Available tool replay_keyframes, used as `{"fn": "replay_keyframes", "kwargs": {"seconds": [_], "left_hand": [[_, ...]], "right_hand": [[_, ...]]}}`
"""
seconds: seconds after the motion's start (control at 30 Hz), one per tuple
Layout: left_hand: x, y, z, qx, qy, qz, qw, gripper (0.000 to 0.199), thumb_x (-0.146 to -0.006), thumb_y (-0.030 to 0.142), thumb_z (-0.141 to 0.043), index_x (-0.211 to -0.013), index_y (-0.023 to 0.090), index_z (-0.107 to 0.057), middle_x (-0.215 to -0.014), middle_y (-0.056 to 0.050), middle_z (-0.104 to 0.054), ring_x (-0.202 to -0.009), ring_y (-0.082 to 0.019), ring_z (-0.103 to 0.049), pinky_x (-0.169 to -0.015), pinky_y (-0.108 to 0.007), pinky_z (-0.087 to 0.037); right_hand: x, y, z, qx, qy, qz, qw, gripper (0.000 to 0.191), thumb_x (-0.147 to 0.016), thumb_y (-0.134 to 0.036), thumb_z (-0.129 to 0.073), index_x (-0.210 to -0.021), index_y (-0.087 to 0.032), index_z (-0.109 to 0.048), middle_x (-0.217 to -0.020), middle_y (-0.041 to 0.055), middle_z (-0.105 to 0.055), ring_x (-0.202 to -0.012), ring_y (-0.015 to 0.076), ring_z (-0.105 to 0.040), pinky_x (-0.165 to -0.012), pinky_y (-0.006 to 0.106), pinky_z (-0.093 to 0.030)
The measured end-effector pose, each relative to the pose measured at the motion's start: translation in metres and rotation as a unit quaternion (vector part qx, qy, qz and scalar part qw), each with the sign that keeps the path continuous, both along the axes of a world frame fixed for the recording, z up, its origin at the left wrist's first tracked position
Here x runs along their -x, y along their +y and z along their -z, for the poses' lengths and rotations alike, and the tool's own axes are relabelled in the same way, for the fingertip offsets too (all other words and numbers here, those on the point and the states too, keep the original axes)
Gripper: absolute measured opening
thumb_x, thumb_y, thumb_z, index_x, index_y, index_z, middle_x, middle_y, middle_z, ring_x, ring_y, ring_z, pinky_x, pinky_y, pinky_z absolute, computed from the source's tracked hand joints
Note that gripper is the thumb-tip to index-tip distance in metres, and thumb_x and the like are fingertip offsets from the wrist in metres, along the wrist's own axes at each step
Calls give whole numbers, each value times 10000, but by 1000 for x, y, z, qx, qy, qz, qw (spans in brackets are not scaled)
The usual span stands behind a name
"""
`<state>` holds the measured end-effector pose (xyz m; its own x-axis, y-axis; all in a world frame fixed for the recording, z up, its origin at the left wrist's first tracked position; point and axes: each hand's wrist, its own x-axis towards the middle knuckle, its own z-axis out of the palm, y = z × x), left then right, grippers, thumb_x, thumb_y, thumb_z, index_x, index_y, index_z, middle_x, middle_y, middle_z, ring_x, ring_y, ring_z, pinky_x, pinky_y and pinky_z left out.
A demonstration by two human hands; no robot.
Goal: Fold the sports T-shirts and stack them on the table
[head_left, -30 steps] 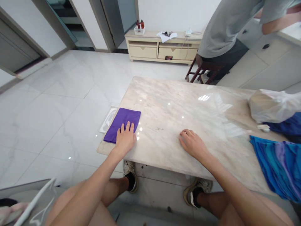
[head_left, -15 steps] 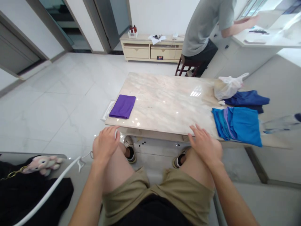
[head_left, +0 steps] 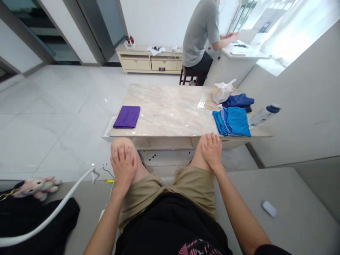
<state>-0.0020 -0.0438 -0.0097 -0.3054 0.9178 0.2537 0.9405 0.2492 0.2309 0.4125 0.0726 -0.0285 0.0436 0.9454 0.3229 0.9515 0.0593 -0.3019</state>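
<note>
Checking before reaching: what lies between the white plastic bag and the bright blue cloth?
A navy cloth lies between the white plastic bag and bright blue cloth in the head view.

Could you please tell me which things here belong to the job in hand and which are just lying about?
Belonging: left hand and right hand, both resting on the knees; folded purple cloth; folded blue cloth.
Lying about: white plastic bag; plastic bottle; pink plush toy.

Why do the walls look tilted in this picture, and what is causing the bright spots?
In the head view, the wide-angle lens tilts the walls and stretches the person's left forearm; the bright, glass-paned window is washed out, and glare glints on the pale veined marble tabletop.
</note>
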Motion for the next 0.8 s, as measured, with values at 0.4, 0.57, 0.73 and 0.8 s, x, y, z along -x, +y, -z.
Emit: {"fn": "replay_keyframes", "kwargs": {"seconds": [0.4,0.57,0.73,0.8], "left_hand": [[-13,-122,37,56,-91,74,992,680,-1078,420,-495,-1733,240,-496,-1846,-155,-392,-1745,-449,-246,-1326,-694,-413],[-19,-113,47,48,-71,60,995,722,-1070,491,-550,-1741,231,-489,-1894,-165,-268,-1754,-533,-94,-1325,-773,-336],[-30,-110,42,33,-57,36,997,717,-1084,497,-557,-1733,198,-498,-1894,-173,-260,-1754,-537,-80,-1340,-758,-324],[-36,-111,42,17,-51,28,998,695,-1090,473,-552,-1724,193,-506,-1883,-180,-288,-1756,-522,-104,-1347,-740,-329]], "right_hand": [[3,-165,31,24,-19,-128,991,768,-1129,-368,-478,-1834,-198,-224,-1884,224,-243,-1756,422,-209,-1299,672,-446],[2,-108,29,27,-63,-127,990,720,-1121,-411,-464,-1794,-178,-360,-1878,210,-272,-1763,460,-127,-1281,786,-372],[6,-72,21,42,-90,-99,990,671,-1078,-368,-490,-1722,-180,-499,-1873,190,-296,-1753,444,-179,-1280,819,-322],[8,-72,20,49,-94,-84,991,662,-1074,-361,-484,-1710,-178,-517,-1881,180,-281,-1754,431,-182,-1292,794,-327]]}}
